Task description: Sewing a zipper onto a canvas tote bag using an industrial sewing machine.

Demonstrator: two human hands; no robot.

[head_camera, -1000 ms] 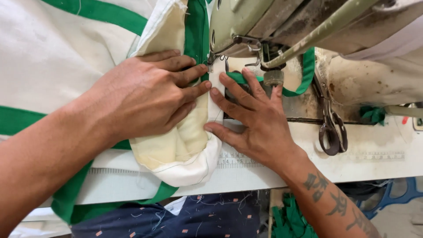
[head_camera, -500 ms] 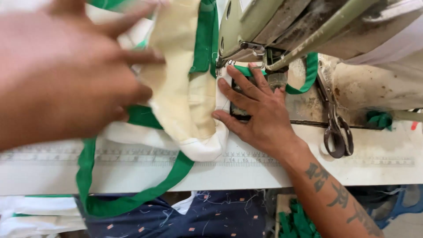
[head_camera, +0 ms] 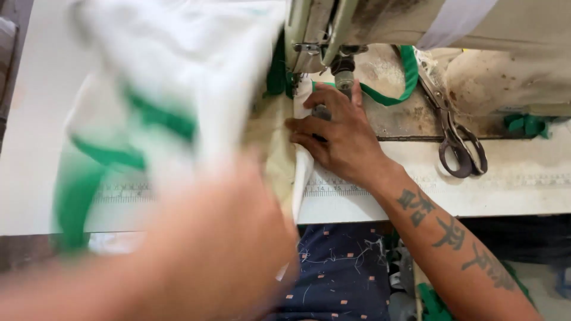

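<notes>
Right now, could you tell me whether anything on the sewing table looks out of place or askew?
Nothing looks damaged or spilled. The white cloth with green trim is lifted and bunched, blurred, not flat. The right hand presses its edge by the machine's foot. Scissors lie on the table.

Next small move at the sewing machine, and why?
Probably lay the blurred white fabric with green trim flat on the white table before stitching. The right hand presses the fabric edge flat beside the grey sewing machine's presser foot, but the left hand is lifted, blurred, with the bulk of the cloth raised. The hand's grip cannot be made out.
</notes>
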